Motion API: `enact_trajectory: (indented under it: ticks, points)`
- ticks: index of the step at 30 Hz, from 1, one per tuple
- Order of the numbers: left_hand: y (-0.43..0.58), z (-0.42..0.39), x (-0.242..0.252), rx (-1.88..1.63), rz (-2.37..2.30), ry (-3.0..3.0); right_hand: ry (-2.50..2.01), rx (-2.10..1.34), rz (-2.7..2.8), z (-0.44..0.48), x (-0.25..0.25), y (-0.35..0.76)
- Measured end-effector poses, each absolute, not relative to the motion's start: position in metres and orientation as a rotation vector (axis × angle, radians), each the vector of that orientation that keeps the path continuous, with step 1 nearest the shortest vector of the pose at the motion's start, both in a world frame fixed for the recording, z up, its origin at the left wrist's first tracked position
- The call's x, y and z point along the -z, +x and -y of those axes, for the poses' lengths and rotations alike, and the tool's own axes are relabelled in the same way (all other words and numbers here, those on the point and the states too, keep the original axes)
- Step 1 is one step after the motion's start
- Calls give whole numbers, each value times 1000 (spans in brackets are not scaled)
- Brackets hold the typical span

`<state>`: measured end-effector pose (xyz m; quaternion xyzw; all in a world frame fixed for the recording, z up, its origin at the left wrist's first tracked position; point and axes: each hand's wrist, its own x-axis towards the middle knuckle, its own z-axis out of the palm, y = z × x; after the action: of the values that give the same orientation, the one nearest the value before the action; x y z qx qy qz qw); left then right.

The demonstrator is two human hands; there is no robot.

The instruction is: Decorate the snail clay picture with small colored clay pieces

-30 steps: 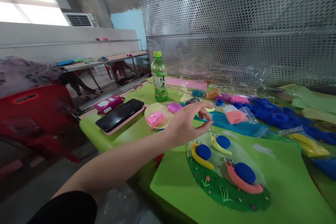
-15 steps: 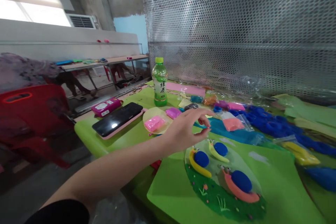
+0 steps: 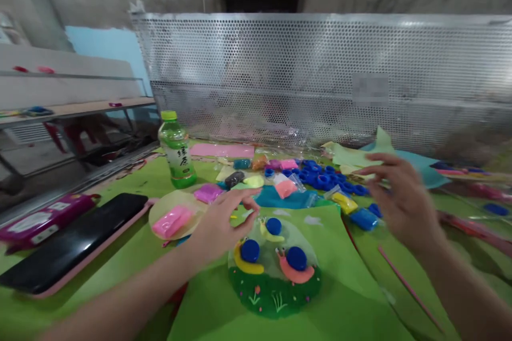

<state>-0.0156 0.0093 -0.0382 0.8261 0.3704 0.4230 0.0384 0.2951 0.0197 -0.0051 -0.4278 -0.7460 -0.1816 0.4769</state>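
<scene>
Three clay snails with blue shells, a yellow one (image 3: 248, 257), a pale yellow one (image 3: 272, 229) and a pink one (image 3: 296, 265), lie on a round picture with a dark green grass base (image 3: 276, 298). Under it is a green sheet (image 3: 340, 309). My left hand (image 3: 224, 221) hovers at the picture's upper left, thumb and fingertips curled close together; whatever they hold, if anything, is too small to make out. My right hand (image 3: 400, 202) is raised over the table's right side, fingers apart and nothing in them.
A green bottle (image 3: 178, 154), a black phone (image 3: 80, 242) and a purple pack (image 3: 50, 218) stand or lie at the left. Behind are clay packets (image 3: 286, 188), blue rings (image 3: 316, 173) and a perforated metal screen (image 3: 280, 74). A thin pink stick (image 3: 410, 287) lies right.
The view has turned to the right. My right hand has come into view at the right. My left hand keeps its curled shape near the snails.
</scene>
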Motion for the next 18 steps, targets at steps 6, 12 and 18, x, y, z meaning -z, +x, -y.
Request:
enact_trajectory:
  ticks: [6, 12, 18]
  points:
    - [-15, -8, 40, -1196, -1137, 2674, -1244, 268, 1956, -48, 37, 299]
    - [-17, -11, 39, -1130, -1289, 2618, -1420, 269, 2158, -58, 53, 305]
    - [-19, -15, 37, -1117, -1344, 2547, -1564, 233, 2167, -68, 66, 313]
